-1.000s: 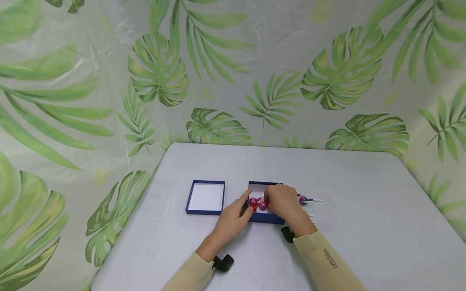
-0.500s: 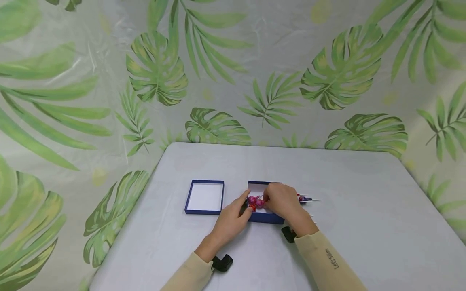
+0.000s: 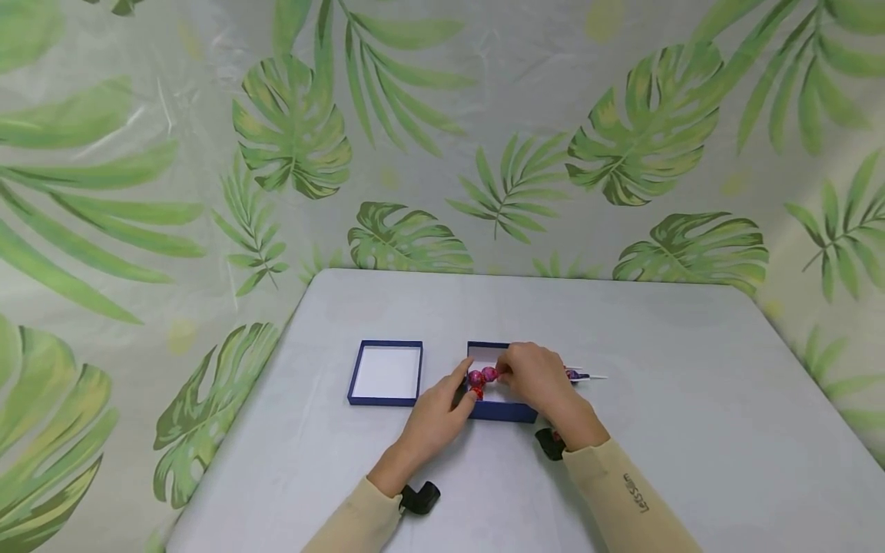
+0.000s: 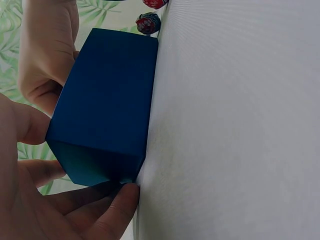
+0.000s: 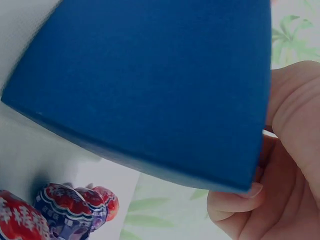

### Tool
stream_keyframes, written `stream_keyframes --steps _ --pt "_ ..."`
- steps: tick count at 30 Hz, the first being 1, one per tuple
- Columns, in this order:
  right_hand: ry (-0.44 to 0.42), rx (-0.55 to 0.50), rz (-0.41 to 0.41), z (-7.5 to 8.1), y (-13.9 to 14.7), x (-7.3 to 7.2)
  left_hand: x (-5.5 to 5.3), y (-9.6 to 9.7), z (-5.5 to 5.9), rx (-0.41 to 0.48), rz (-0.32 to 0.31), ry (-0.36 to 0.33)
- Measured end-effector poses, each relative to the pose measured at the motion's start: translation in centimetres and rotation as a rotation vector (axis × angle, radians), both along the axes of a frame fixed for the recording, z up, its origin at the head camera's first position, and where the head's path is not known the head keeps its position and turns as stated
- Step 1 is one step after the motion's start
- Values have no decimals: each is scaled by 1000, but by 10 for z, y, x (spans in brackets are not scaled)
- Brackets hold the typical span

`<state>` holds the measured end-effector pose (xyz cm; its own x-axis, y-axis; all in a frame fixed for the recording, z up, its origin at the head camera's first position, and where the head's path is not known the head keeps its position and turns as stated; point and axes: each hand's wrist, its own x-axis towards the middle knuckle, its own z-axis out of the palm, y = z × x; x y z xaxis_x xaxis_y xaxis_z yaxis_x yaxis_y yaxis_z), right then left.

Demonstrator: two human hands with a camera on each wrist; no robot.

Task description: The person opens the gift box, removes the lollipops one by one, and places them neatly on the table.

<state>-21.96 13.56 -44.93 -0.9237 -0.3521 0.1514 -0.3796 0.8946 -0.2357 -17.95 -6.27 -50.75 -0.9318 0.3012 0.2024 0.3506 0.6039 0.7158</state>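
An open dark blue box (image 3: 503,411) with a white inside stands near the table's middle. My left hand (image 3: 434,411) grips its left side; in the left wrist view the thumb is at the upper edge, with fingers (image 4: 115,212) along the end wall. Reaching over the right part of the box, my right hand (image 3: 535,374) pinches a pink-wrapped lollipop (image 3: 489,374) by its stick end. Beside that sits another pink lollipop (image 3: 475,378), with a red lollipop (image 3: 478,392) nearer the left thumb. The right hand hides much of the box's inside.
A shallow blue-rimmed lid (image 3: 385,401) with a white inside lies left of the box. Several lollipops (image 5: 65,210) in red and purple wrappers lie on the table (image 3: 691,422) to the box's right, partly behind the right hand. A leaf-patterned sheet (image 3: 408,153) hangs behind the table.
The lollipop pinched by my right hand has shifted left and away from me inside the box, beside the other pink one. My left hand stays on the box. The head view has shifted slightly.
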Motion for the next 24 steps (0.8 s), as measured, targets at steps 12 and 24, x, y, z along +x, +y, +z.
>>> stream_keyframes --steps 12,24 --pt "21 -36 -6 10 7 3 1 0 3 -12 6 3" --pt "27 -70 -16 24 19 9 -1 0 -1 -14 0 12"
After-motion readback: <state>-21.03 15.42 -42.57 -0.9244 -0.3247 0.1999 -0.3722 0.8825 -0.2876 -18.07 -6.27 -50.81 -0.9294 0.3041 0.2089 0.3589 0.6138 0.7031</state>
